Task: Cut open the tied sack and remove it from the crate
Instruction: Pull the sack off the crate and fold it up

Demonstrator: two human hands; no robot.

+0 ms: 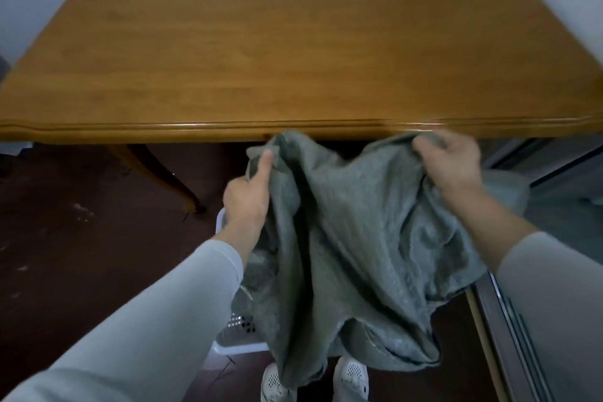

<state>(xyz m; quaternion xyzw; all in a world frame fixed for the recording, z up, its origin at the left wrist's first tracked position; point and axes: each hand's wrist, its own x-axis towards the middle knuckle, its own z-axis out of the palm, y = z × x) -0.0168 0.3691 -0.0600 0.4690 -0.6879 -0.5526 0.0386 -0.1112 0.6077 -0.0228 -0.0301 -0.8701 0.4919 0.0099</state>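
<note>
Left hand (248, 196) pinches and right hand (453, 163) bunches the sack (359, 238) by the near edge of the surface (293, 42); hanging folds may snag the crate (239, 323), tipping it.

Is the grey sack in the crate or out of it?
Largely out: the left hand and right hand hold the sack up, hanging above the white crate. Contact below: cannot tell.

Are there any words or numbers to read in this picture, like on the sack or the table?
None: no word, number, label or sign can be read anywhere in the view.
The sack is plain grey cloth with no print showing.
The table shows bare wood only.
The crate and the shoes show only small holes, no letters.
</note>
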